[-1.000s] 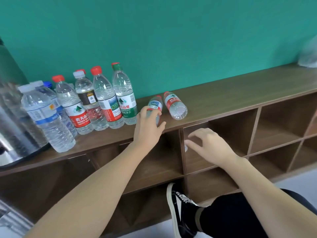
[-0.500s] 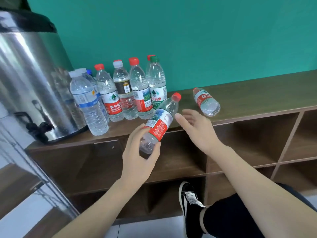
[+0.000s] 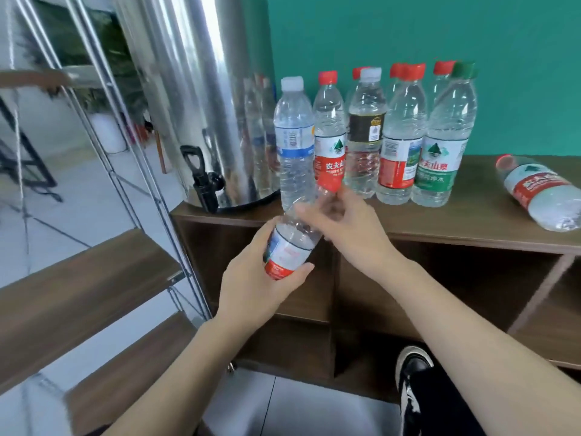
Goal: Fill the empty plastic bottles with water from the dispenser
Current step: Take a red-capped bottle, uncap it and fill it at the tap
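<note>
Head view looks down on a wooden shelf unit (image 3: 471, 228) against a teal wall (image 3: 408, 33), where a person holds a clear plastic bottle with a red-and-white label (image 3: 290, 247) in front of the unit's left end, tilted with its neck up and to the right. The left hand (image 3: 261, 284) grips the lower body of this bottle, thumb and fingers curled round the label. The right hand (image 3: 349, 221) has its fingers closed round the bottle's neck end, covering the cap, so the cap itself cannot be seen. A stainless steel water dispenser (image 3: 201, 99) stands on the shelf top at the left, its black tap (image 3: 202, 180) pointing out over the edge, just up and left of the held bottle. Beside the dispenser a cluster of upright bottles (image 3: 377, 136) stands near the wall, most with red caps, two with white caps and one with a green cap. Well apart to the right, one red-labelled bottle (image 3: 540, 193) lies on its side on the shelf top. A metal-framed rack with wooden shelves (image 3: 94, 262) stands at the left. A black shoe with a white sole (image 3: 415, 369) shows at the bottom.
</note>
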Demonstrator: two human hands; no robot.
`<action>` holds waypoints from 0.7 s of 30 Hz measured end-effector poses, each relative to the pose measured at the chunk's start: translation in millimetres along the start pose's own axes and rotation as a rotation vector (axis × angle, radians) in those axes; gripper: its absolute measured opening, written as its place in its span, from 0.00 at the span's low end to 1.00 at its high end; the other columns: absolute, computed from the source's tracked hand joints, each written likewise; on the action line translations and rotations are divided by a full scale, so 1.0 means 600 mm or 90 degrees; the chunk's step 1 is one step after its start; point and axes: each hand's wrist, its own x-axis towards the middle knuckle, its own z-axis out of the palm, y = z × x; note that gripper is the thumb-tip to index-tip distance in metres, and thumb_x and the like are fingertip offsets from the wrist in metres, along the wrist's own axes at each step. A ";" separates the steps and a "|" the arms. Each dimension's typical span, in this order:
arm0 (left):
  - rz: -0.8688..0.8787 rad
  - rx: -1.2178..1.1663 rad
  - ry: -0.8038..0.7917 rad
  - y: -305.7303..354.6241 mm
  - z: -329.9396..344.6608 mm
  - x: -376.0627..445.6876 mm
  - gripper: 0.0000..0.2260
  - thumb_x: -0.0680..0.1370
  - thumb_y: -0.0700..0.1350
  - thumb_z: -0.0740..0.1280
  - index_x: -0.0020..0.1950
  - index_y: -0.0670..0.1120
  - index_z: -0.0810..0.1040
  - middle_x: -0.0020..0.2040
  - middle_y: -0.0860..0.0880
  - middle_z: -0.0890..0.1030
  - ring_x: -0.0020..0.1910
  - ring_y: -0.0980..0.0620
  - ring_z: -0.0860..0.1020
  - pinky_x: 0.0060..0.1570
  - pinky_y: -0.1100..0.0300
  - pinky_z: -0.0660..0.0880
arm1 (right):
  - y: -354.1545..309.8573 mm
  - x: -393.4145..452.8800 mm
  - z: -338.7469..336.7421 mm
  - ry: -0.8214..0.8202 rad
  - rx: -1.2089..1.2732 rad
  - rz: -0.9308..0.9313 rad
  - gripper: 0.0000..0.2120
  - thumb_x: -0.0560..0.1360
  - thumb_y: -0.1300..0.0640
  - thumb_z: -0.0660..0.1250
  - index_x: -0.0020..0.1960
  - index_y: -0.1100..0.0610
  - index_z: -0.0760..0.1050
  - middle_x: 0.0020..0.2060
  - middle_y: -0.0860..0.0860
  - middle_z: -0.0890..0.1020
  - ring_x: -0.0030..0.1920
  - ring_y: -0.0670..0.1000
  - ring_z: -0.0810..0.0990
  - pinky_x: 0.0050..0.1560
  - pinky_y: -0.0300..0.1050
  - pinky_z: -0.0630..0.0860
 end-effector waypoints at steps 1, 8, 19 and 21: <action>-0.009 -0.001 -0.002 -0.010 -0.004 0.006 0.35 0.71 0.59 0.80 0.73 0.69 0.66 0.58 0.78 0.76 0.61 0.68 0.78 0.64 0.57 0.79 | 0.003 0.005 0.015 -0.026 -0.017 -0.003 0.20 0.70 0.33 0.72 0.54 0.45 0.77 0.46 0.42 0.85 0.47 0.43 0.83 0.51 0.48 0.81; -0.011 0.091 -0.037 -0.076 -0.049 0.020 0.32 0.70 0.63 0.75 0.71 0.66 0.67 0.58 0.63 0.81 0.57 0.59 0.80 0.56 0.51 0.80 | 0.013 0.059 0.059 0.010 -0.150 -0.064 0.24 0.76 0.34 0.66 0.38 0.55 0.74 0.30 0.52 0.77 0.31 0.47 0.72 0.37 0.42 0.69; -0.209 -0.160 -0.197 -0.099 -0.097 0.042 0.26 0.68 0.57 0.82 0.63 0.55 0.79 0.53 0.55 0.86 0.52 0.54 0.85 0.53 0.59 0.82 | 0.008 0.115 0.112 -0.064 -0.137 -0.140 0.19 0.81 0.50 0.66 0.34 0.57 0.73 0.27 0.49 0.74 0.30 0.44 0.71 0.34 0.37 0.64; -0.273 -0.252 -0.317 -0.099 -0.110 0.047 0.26 0.68 0.56 0.80 0.64 0.53 0.79 0.52 0.49 0.87 0.49 0.47 0.87 0.49 0.55 0.83 | 0.022 0.109 0.108 -0.091 -0.116 -0.160 0.19 0.82 0.52 0.65 0.36 0.62 0.74 0.28 0.53 0.75 0.31 0.44 0.70 0.34 0.37 0.64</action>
